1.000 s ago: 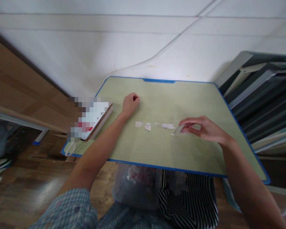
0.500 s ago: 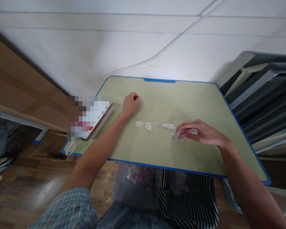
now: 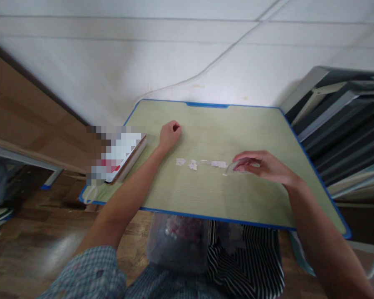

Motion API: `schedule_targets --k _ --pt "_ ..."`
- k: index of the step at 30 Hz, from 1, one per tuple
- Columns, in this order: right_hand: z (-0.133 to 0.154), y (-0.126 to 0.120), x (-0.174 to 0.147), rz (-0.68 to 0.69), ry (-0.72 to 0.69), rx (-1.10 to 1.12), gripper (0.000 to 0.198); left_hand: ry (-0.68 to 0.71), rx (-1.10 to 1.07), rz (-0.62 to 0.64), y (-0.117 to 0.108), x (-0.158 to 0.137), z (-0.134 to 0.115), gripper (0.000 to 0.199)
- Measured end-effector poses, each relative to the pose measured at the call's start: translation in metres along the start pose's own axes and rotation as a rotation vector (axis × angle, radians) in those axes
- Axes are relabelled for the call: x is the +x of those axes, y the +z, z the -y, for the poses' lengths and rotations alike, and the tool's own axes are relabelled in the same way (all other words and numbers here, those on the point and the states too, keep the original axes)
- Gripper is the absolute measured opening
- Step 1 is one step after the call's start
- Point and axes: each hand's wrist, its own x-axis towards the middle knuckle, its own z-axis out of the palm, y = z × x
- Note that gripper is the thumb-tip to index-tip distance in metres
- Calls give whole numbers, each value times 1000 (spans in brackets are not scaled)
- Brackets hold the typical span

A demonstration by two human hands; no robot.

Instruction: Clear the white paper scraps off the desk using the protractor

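Observation:
My right hand [image 3: 263, 167] pinches a clear, half-round plastic protractor [image 3: 230, 167] between thumb and fingers. It is held at the right end of a row of small white paper scraps [image 3: 218, 164]. More scraps, a loose cluster [image 3: 192, 165] and a piece at the left end [image 3: 180, 161], lie along the same line on the table [image 3: 199, 191]. My left hand [image 3: 171, 135] rests on the tabletop behind the row, curled into a loose fist with nothing visible in it.
A boxy, partly blurred-out object [image 3: 129, 151] stands at the table's left edge. Behind is a white wall with a cable [image 3: 202, 72]. Dark folded frames [image 3: 345, 120] lean on the right. Below the front edge are a plastic bin [image 3: 177, 249] and striped cloth [image 3: 246, 261].
My right hand has lifted and tilted the protractor slightly, moving it a little away from me. My left hand has stayed in place.

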Motion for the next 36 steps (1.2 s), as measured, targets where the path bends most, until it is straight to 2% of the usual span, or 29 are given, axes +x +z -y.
schedule_targets --k 9,15,25,36 --pt "3 -5 -3 69 41 -59 20 2 -3 0 0 0 0 12" --pt "5 -13 -9 290 51 -139 20 11 -12 3 1 1 2 11" --pt "18 9 -7 592 56 -47 23 -2 -6 11 0 1 1 12" --pt "19 19 -5 697 -1 -2 19 9 2 4 0 0 1 11"
